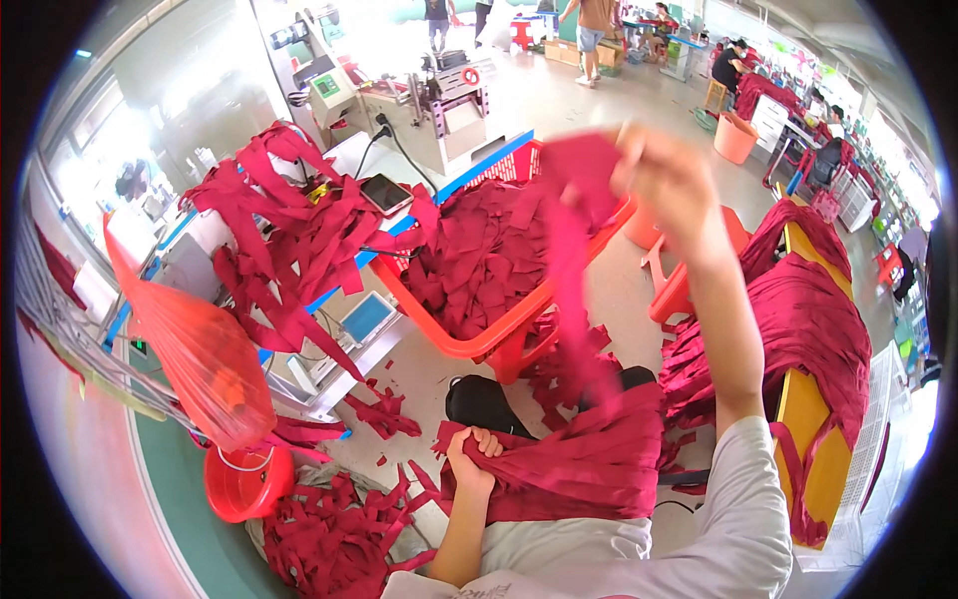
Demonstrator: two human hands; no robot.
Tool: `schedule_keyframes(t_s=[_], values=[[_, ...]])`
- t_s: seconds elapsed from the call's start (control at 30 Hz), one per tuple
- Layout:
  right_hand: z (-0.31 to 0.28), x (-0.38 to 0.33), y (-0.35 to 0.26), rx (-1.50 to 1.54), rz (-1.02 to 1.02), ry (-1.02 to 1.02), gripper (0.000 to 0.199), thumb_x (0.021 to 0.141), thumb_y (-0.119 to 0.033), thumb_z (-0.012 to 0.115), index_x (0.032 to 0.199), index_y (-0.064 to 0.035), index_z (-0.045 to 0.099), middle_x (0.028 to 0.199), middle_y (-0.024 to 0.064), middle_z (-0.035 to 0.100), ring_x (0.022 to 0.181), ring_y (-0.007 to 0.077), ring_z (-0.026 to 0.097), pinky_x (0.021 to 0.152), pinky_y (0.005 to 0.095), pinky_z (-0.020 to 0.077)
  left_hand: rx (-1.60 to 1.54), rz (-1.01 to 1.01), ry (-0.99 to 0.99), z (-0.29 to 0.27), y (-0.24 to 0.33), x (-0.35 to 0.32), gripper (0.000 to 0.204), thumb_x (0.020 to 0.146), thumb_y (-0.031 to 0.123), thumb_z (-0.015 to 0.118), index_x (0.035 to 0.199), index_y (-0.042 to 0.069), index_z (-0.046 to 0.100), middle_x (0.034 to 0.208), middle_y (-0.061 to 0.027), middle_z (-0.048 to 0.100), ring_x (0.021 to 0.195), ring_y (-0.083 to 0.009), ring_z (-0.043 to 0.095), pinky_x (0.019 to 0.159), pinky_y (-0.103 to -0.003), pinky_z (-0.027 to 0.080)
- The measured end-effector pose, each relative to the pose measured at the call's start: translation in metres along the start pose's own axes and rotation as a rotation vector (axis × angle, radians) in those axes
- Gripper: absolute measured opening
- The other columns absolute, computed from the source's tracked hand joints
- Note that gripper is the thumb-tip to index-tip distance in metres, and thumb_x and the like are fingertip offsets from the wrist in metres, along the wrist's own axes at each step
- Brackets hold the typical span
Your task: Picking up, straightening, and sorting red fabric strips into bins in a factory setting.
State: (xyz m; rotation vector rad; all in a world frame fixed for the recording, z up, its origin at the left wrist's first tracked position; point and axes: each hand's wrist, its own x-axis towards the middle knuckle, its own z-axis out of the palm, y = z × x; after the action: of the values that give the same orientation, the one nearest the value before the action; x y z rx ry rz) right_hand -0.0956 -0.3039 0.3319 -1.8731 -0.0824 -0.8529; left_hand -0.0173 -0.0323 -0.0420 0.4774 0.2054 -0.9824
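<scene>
Across my lap lies a bundle of dark red fabric strips (584, 464). The fingers of my left hand (473, 454) are wrapped round the bundle's left end. Raised to the upper right, my right hand (664, 180) grips a dark red fabric strip (571, 270), which hangs down toward the lap and is blurred by motion. Behind that strip stands a red plastic basket (461, 347), heaped with cut dark red fabric pieces (479, 250).
On the left, loose strips (299, 220) drape over a worktable with a phone (385, 195). A red bag (200, 349) hangs above a red bucket (239, 489). Scraps (334, 539) pile on the floor. More strips (788, 329) cover a yellow bench (808, 439) at right.
</scene>
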Motion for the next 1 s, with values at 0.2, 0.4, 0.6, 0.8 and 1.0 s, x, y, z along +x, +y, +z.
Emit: schedule_keyframes(t_s=[0.2,0.4,0.6,0.8,1.0], values=[[0.079,-0.024,0.0,0.018,-0.396,-0.388,0.024,0.076,0.001,0.064,0.07,-0.0031,0.041,0.101,0.0142,0.054,0.093,0.0284,0.054,0.083,0.0384,0.0408,0.05,-0.055,-0.157,0.009,-0.011,-0.03,0.025,0.089,0.026,0.046,0.076,0.006,0.052,0.062,-0.0019,0.042,0.056,-0.0148,0.039,0.059,-0.029,0.033],[0.114,-0.069,0.022,0.34,0.033,-0.703,0.03,0.073,0.003,0.062,0.061,-0.0039,0.036,0.09,0.0236,0.063,0.066,0.0257,0.055,0.064,0.0324,0.0426,-0.075,0.016,-0.202,0.031,-0.014,-0.047,0.057,0.097,0.058,0.034,0.076,0.008,0.05,0.058,0.0005,0.041,0.052,-0.0121,0.04,0.054,-0.027,0.034],[0.125,-0.211,0.103,0.269,0.777,-0.761,0.031,0.086,-0.005,0.064,0.064,-0.0018,0.042,0.066,0.0041,0.056,0.058,0.0086,0.046,0.051,0.0281,0.0344,-0.213,0.04,-0.562,0.026,-0.022,-0.04,0.068,0.093,0.065,0.038,0.119,0.007,0.059,0.064,0.0018,0.038,0.057,-0.0125,0.035,0.059,-0.027,0.032],[0.09,-0.304,0.111,-0.058,1.035,-0.703,0.025,0.086,-0.011,0.064,0.07,-0.0005,0.048,0.063,0.005,0.053,0.061,0.0153,0.06,0.054,0.0302,0.0431,-0.214,-0.019,-0.048,0.026,-0.013,-0.042,0.028,0.094,0.03,0.046,0.085,0.006,0.058,0.059,-0.0011,0.041,0.055,-0.0145,0.042,0.06,-0.028,0.038],[0.123,-0.292,0.093,-0.211,0.811,-0.558,0.046,0.08,-0.032,0.077,0.109,-0.0024,0.058,0.098,0.0121,0.063,0.088,0.0245,0.063,0.079,0.0353,0.0511,-0.002,-0.02,0.149,0.021,-0.03,-0.029,0.024,0.092,0.027,0.05,0.082,0.005,0.055,0.056,-0.0034,0.043,0.05,-0.0164,0.043,0.054,-0.031,0.04]])
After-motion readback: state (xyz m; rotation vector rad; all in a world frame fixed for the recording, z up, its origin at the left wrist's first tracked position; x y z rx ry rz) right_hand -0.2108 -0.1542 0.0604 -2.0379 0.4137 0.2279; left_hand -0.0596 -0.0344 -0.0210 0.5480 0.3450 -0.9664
